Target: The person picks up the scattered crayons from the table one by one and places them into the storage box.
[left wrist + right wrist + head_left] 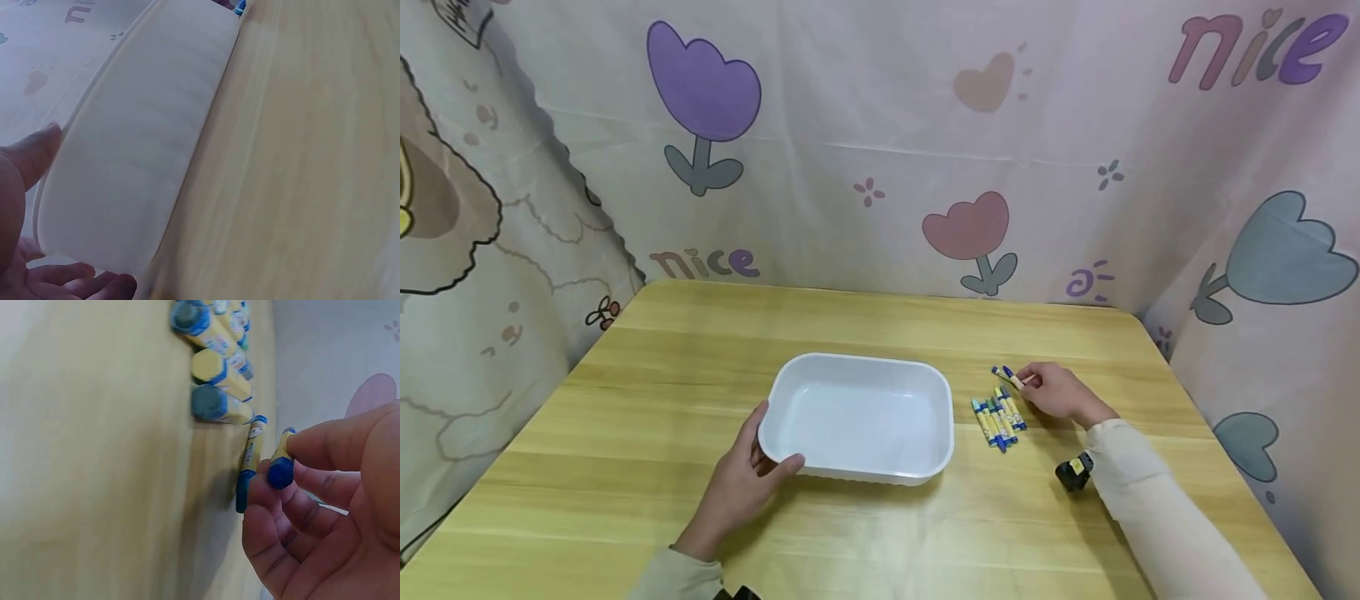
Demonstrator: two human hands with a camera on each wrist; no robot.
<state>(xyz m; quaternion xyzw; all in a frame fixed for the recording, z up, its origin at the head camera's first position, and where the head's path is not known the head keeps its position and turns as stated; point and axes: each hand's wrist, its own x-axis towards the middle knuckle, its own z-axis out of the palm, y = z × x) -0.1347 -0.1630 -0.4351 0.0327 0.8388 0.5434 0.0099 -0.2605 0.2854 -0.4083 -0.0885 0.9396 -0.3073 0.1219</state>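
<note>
My left hand (741, 479) grips the near left corner of a white plastic basin (856, 476), thumb over the rim and fingers against the outer wall. In the left wrist view the basin's long side wall (134, 137) stands beside the thumb (40, 153). To the right of the basin, my right hand (1060, 392) pinches a crayon (281, 464) with a blue end and yellow wrapper between thumb and fingers. Just beyond it in the right wrist view, another blue crayon (251, 453) lies on the table. Several more crayons (997, 421) lie side by side in a loose group.
The light wooden table (625, 467) reaches back to a printed curtain (835, 225), with more curtain on both sides. A small black device (1075, 472) sits at the right wrist. The basin's inside shows only its white floor.
</note>
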